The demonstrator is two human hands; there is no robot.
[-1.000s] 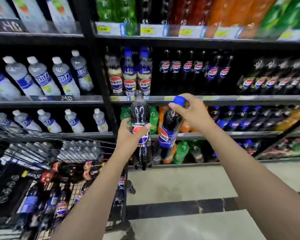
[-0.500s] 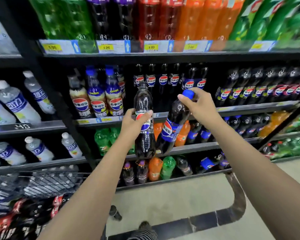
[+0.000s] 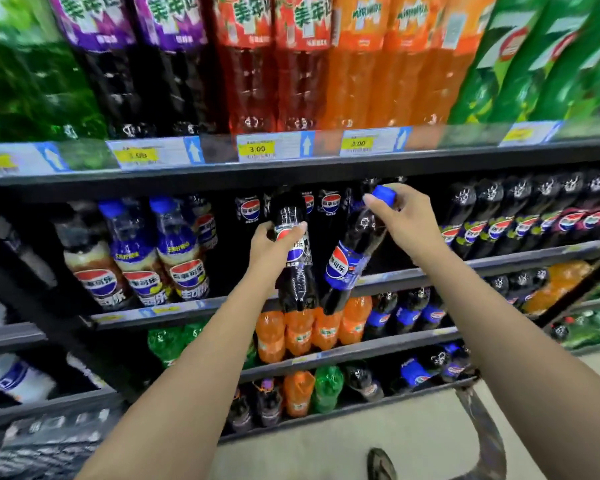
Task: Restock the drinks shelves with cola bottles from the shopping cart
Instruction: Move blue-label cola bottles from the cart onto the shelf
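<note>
My left hand (image 3: 272, 242) grips a black-capped cola bottle (image 3: 297, 268) around its middle and holds it upright in front of the cola shelf (image 3: 465, 268). My right hand (image 3: 404, 221) pinches the blue cap of a second cola bottle (image 3: 349, 261), which hangs tilted with its base to the lower left. Both bottles hover before a dark gap in the cola row, level with the shelf edge. Standing cola bottles (image 3: 248, 209) fill the shelf behind. The shopping cart (image 3: 45, 445) shows only as a blurred corner at the bottom left.
Large soda bottles (image 3: 302, 60) stand on the shelf above, over price tags (image 3: 257, 148). Orange soda bottles (image 3: 298, 334) and more drinks fill the lower shelves. Black-label cola bottles (image 3: 499, 220) line the right. A foot (image 3: 381, 464) rests on the pale floor.
Both hands have lifted their bottles up and toward the cola shelf. My view has risen and moved closer, so the cart has slipped almost out of sight.
</note>
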